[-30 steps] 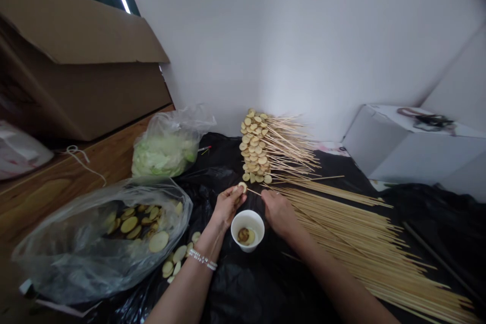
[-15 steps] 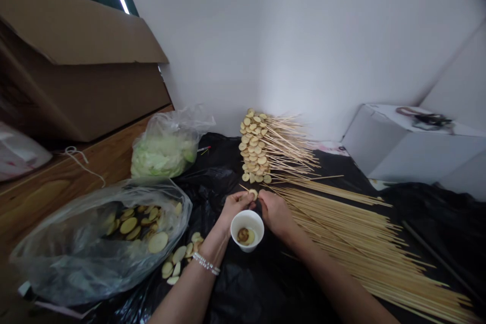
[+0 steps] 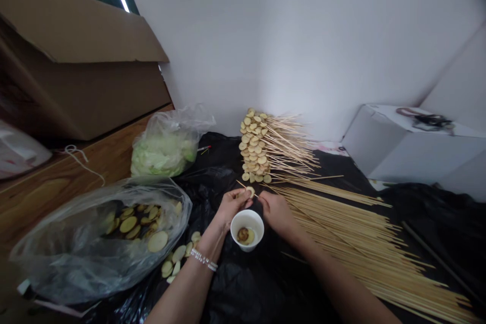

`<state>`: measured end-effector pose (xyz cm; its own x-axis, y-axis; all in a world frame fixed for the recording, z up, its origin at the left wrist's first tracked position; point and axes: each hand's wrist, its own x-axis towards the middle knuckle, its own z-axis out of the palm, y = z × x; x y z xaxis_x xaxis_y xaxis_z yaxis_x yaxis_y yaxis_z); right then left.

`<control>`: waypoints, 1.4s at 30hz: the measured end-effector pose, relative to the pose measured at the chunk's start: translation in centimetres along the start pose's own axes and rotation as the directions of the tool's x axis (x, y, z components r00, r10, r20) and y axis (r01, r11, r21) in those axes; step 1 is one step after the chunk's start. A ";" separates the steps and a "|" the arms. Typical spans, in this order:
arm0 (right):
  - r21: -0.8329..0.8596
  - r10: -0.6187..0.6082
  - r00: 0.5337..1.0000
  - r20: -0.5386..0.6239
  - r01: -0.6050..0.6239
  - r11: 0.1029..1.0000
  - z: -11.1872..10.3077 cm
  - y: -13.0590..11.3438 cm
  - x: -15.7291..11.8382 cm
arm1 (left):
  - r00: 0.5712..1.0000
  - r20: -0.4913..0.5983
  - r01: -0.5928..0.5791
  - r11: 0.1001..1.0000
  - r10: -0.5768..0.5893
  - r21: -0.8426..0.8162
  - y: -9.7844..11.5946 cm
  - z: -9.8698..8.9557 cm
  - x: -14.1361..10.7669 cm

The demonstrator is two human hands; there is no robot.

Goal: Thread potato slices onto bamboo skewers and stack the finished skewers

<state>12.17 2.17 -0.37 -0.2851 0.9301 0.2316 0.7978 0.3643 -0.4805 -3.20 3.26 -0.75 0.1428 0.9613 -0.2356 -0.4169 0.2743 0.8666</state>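
Slice (image 3: 250,191) pinched in left hand (image 3: 234,206) and skewer (image 3: 242,184) gripped in right hand (image 3: 278,214) sit beyond cup rim (image 3: 247,211), bare plastic (image 3: 250,288) nearer.

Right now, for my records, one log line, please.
left hand: pinching round pale slice; right hand: gripping thin wooden skewer threaded through slice; nearby: round white cup

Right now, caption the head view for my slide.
Left hand pinches a pale slice, right hand its skewer, near a white cup.
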 end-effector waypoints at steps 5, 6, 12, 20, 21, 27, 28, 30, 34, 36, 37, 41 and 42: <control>0.157 0.003 1.000 0.002 -0.003 0.988 0.3 0.5 0.4 | 0.999 0.047 0.018 0.998 -0.021 0.056 0.3 0.5 -0.5; 0.160 0.001 1.000 -0.006 0.000 0.987 0.4 0.6 0.4 | 0.999 0.041 0.019 0.998 -0.021 0.052 0.3 0.4 -0.4; 0.060 -0.023 1.000 -0.016 0.023 0.998 0.4 0.6 0.2 | 1.000 -0.025 0.003 1.000 -0.004 -0.026 -0.2 0.0 0.4; 0.221 0.061 0.994 -0.095 -0.039 0.974 -0.1 0.6 0.5 | 0.986 -0.081 0.098 0.905 -0.144 -0.413 0.1 -0.8 1.1; 0.291 0.083 0.992 -0.093 -0.053 0.955 -0.1 0.6 0.6 | 0.986 -0.048 0.121 0.882 -0.160 -0.455 0.3 -1.0 1.0; 0.700 0.159 0.986 0.059 -0.154 0.698 0.5 0.1 0.8 | 0.984 0.110 0.177 0.859 -0.141 -0.481 1.0 -1.5 0.6; 0.737 0.151 0.986 0.070 -0.153 0.659 0.8 0.0 0.8 | 0.982 0.125 0.184 0.863 -0.142 -0.470 1.1 -1.4 0.5; 0.782 0.126 0.989 0.072 -0.135 0.608 1.1 -0.2 0.8 | 0.974 0.166 0.214 0.876 -0.156 -0.433 1.1 -1.3 0.2; 0.774 0.072 0.996 0.057 -0.089 0.626 1.5 -0.5 0.6 | 0.951 0.234 0.276 0.893 -0.201 -0.354 1.2 -1.0 -0.1; 0.728 0.076 0.996 0.037 -0.079 0.681 1.5 -0.4 0.4 | 0.951 0.233 0.275 0.898 -0.201 -0.345 1.2 -0.8 -0.3; 0.696 0.083 0.996 0.024 -0.076 0.714 1.5 -0.4 0.4 | 0.954 0.227 0.267 0.899 -0.196 -0.347 1.2 -0.7 -0.3; 0.580 0.110 0.993 -0.042 -0.065 0.812 1.5 -0.1 0.3 | 0.950 0.236 0.279 0.892 -0.203 -0.356 1.3 -0.5 -0.5; 0.554 0.111 0.992 -0.054 -0.062 0.830 1.5 0.0 0.4 | 0.944 0.256 0.293 0.886 -0.209 -0.358 1.3 -0.5 -0.5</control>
<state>11.25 2.55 -1.50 -0.1654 0.9608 0.2226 0.3862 0.2708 -0.8818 -4.24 3.13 0.33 0.4517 0.8434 -0.2909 -0.6491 0.5343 0.5415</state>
